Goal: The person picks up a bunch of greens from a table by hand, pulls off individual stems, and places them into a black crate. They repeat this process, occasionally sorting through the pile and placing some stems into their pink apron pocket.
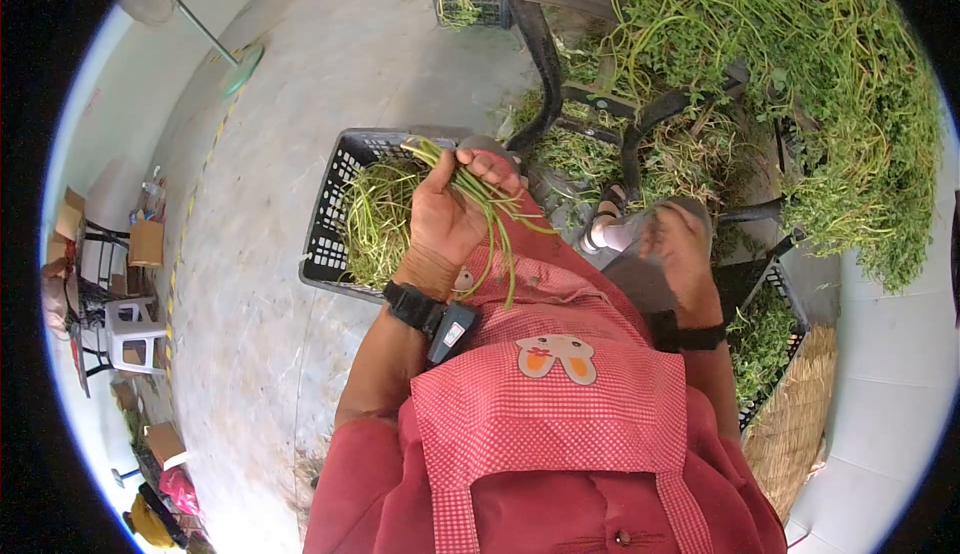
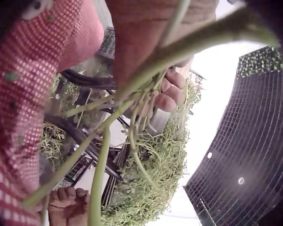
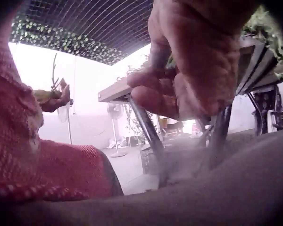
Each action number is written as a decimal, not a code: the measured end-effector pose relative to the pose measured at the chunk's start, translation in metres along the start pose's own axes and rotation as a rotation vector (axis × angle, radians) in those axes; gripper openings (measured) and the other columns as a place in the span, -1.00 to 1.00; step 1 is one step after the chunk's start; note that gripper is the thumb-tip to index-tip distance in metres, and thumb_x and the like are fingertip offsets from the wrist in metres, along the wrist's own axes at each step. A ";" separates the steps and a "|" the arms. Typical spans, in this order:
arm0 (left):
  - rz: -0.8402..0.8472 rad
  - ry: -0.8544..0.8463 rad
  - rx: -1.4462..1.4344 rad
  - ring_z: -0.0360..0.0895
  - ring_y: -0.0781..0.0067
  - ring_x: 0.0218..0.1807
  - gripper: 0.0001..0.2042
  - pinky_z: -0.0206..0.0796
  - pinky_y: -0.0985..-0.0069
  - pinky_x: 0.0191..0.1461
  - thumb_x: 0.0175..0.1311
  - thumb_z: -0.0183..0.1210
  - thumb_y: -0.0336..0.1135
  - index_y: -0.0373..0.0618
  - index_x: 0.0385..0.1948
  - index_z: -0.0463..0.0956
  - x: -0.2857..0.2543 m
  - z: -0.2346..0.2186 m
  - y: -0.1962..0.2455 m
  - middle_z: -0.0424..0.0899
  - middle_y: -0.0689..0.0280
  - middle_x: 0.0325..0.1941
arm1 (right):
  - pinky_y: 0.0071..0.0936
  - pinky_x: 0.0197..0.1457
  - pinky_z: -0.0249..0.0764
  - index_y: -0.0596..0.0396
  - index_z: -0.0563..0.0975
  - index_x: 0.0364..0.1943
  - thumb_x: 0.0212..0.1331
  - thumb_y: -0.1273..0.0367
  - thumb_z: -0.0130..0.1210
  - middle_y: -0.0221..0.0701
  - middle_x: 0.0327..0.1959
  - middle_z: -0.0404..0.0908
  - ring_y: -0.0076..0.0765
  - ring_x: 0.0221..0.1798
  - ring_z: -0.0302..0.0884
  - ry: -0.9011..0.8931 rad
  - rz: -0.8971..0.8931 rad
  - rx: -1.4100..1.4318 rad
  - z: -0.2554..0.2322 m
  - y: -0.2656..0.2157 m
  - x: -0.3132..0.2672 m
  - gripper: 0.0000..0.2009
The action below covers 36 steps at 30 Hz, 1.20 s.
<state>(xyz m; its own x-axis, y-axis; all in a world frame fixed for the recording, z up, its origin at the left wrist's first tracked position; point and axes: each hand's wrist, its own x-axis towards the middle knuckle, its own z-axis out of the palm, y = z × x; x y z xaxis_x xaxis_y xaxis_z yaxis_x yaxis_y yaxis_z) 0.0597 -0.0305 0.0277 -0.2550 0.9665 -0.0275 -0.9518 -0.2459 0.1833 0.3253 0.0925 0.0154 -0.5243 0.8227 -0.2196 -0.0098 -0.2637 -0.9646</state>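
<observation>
My left hand (image 1: 447, 216) holds a small bunch of long green stems (image 1: 505, 239) over my lap, palm up, the stems lying across it beneath the curled fingers. Close up in the left wrist view, thick bare stems (image 2: 104, 165) cross in front, with the fingers (image 2: 167, 96) behind them. Over my other knee, my right hand (image 1: 680, 249) hangs with loosely curled fingers. Its palm (image 2: 68, 207) faces the camera in the left wrist view, and I see nothing held in it. Just beyond my left hand stands a black plastic crate (image 1: 320, 229) partly filled with similar stems (image 1: 385, 219).
A heap of leafy green plants (image 1: 760, 64) covers the table in front and to the right, hanging over its edge. Metal table legs (image 1: 545, 84) stand near my feet. Another crate (image 1: 800, 309) with greens sits at my right, beside a straw mat (image 1: 795, 404).
</observation>
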 end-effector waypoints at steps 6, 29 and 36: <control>-0.044 -0.059 0.075 0.48 0.28 -0.21 -0.74 0.36 0.18 0.03 0.37 -0.14 -0.13 -0.11 -0.25 0.41 0.002 -0.004 -0.003 0.51 0.28 -0.33 | -0.51 -0.55 0.35 0.11 0.42 -0.47 0.20 0.32 -0.07 -0.43 -0.54 0.44 -0.44 -0.57 0.39 0.404 -0.306 -0.414 -0.109 0.039 -0.001 -0.82; -0.004 -0.090 0.318 0.53 0.32 -0.18 -0.70 0.39 0.19 0.05 0.32 -0.03 -0.21 -0.19 -0.04 0.38 0.000 0.000 0.010 0.57 0.20 -0.23 | -0.62 -0.53 0.28 0.13 0.51 -0.30 0.20 0.35 -0.01 -0.50 -0.56 0.49 -0.63 -0.56 0.37 0.432 -0.202 -0.285 -0.054 0.054 -0.005 -0.85; 0.025 0.058 0.710 0.53 0.32 -0.21 -0.68 0.40 0.22 -0.07 0.31 -0.03 -0.18 -0.25 -0.08 0.39 0.012 -0.012 0.093 0.57 0.17 -0.23 | -0.69 -0.56 0.24 0.12 0.53 -0.25 0.20 0.35 0.00 -0.53 -0.59 0.47 -0.69 -0.61 0.32 0.470 -0.132 -0.304 -0.061 0.057 -0.005 -0.84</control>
<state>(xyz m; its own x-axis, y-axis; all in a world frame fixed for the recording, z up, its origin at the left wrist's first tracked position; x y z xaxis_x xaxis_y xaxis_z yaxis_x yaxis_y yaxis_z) -0.0337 -0.0428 0.0331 -0.3030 0.9508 -0.0639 -0.6099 -0.1420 0.7797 0.3795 0.1047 -0.0474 -0.1001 0.9926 -0.0692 0.2321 -0.0444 -0.9717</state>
